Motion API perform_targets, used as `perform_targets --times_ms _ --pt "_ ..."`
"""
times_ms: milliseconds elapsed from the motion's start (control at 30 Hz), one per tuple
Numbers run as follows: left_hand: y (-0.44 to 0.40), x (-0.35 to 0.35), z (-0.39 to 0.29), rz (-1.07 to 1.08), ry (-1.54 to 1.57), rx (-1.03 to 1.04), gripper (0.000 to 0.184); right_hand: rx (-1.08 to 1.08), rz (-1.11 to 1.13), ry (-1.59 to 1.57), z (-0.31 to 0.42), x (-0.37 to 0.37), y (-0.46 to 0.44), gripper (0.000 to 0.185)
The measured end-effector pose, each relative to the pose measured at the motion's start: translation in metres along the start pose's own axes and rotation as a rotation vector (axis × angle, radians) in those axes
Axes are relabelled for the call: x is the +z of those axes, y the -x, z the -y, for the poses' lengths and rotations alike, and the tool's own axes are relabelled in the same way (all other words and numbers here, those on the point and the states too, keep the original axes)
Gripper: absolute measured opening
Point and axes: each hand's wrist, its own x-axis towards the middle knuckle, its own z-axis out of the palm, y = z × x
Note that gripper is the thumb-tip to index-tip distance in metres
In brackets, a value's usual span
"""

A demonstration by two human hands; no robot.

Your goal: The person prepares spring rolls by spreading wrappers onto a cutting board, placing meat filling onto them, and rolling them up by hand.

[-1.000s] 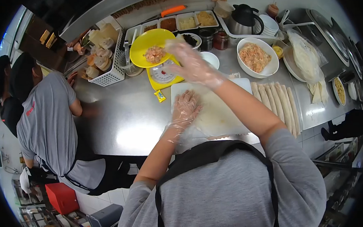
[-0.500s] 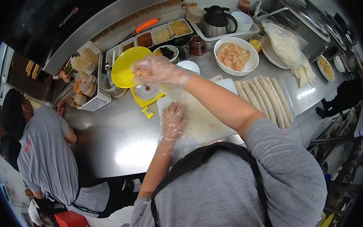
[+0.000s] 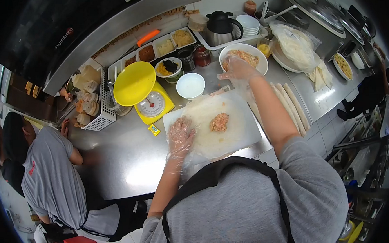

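My left hand (image 3: 180, 135), in a clear plastic glove, lies flat with fingers apart on the left part of a white cutting board (image 3: 253, 138). Beside it a thin pale wrapper (image 3: 202, 143) covers much of the board, with a clump of pinkish filling (image 3: 219, 122) on it. My right hand (image 3: 240, 69), also gloved, reaches over the near rim of a white bowl of filling (image 3: 252, 57); its fingertips are at the filling, and anything in them is hidden. Left of the board stands a yellow scale (image 3: 152, 105) with a bare yellow plate (image 3: 134, 83) on top.
Pale rolls (image 3: 297, 105) lie right of the board, partly under my right forearm. A small white bowl (image 3: 190, 85), ingredient trays (image 3: 164, 46) and a thermal jug (image 3: 220, 30) stand behind. Co-workers (image 3: 52, 168) lean at the left beside a white basket (image 3: 102, 115).
My right hand has moved from the yellow plate to the white bowl. The filling has left the plate, and a clump now lies on the wrapper. The view has shifted.
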Motion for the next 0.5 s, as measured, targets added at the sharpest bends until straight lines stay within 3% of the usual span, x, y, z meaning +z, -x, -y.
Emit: perform_targets --times_ms 67,167,367,500 --pt "0.0 -0.002 0.0 0.013 0.022 -0.018 0.048 0.052 0.206 0.146 -0.009 0.007 -0.015 0.072" --pt "0.0 -0.003 -0.001 0.031 0.026 -0.022 0.047 0.196 0.241 -0.015 -0.003 0.005 -0.018 0.07" --pt "0.001 -0.001 0.0 0.034 0.03 -0.033 0.046 0.265 0.315 -0.158 -0.016 0.017 -0.038 0.063" --pt "0.001 -0.001 -0.001 0.046 0.019 -0.042 0.046 0.237 0.176 -0.175 -0.018 0.023 -0.033 0.049"
